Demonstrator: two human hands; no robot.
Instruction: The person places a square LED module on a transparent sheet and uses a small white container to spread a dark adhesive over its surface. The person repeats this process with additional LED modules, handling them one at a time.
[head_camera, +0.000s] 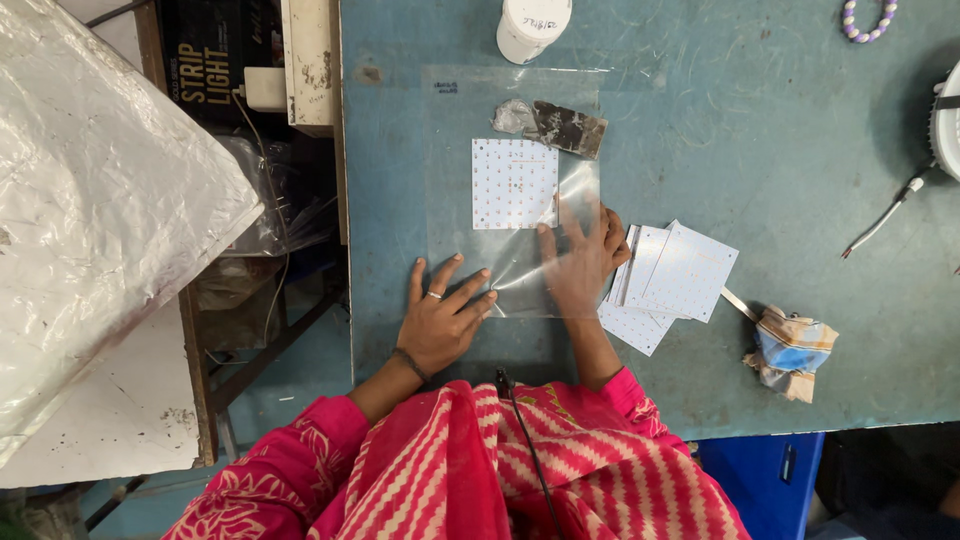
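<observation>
- The left hand (440, 320) lies flat, fingers spread, pressing down the near left edge of a clear plastic sheet (455, 180) on the blue-green table (780, 150); it grasps nothing.
- The right hand (580, 265) is slid under the sheet's near right corner, fingers spread and blurred through the film; whether it pinches the film I cannot tell.
- Just beyond the right hand's fingertips, a white square board (514, 183) dotted with small parts lies under or on the sheet, which I cannot settle.
- To do this well, I judge the left palm should pin the sheet flat while the right smooths outward, so the board stays square.
- Touching the right hand's outer side is a fanned stack of white boards (670, 280); it crowds the wrist.
- Further right of that hand sits a bunched checked cloth (790, 350).
- Past the board lies a dark grimy scrap (560, 125), on the sheet's far edge.
- Farthest off stands a white jar (533, 28).
</observation>
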